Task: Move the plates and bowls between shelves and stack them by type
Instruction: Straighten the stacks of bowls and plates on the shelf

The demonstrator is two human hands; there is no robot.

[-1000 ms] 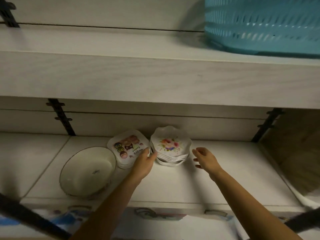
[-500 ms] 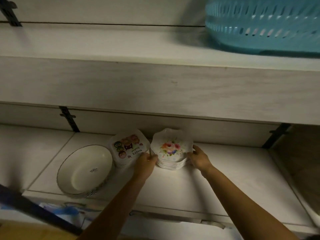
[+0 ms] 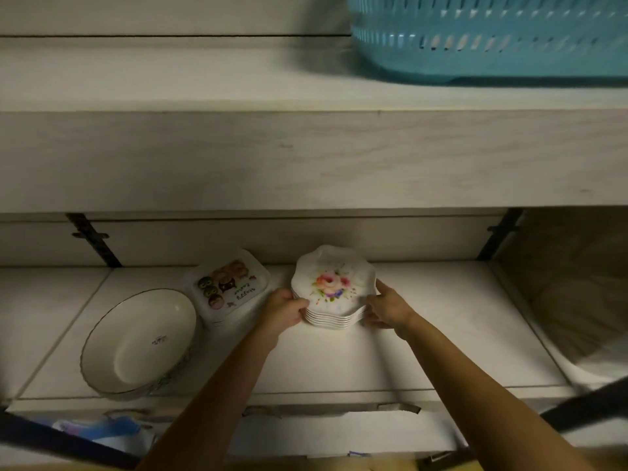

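A stack of several white scalloped plates with a flower print (image 3: 334,287) is on the lower shelf (image 3: 441,328), its near edge tipped up toward me. My left hand (image 3: 283,309) grips the stack's left side and my right hand (image 3: 387,309) grips its right side. To the left sits a stack of square plates with a cartoon print (image 3: 229,287). Further left a large white bowl with a dark rim (image 3: 139,341) stands near the shelf's front edge.
The upper shelf (image 3: 306,158) overhangs the lower one with a thick front board. A turquoise slotted basket (image 3: 492,35) stands on it at the right. Black brackets (image 3: 93,239) run down the back wall. A wooden side panel (image 3: 577,283) closes the right end.
Both hands closed in on the flower plate stack from either side and took hold of it. The stack's near edge has lifted and tilted toward me.
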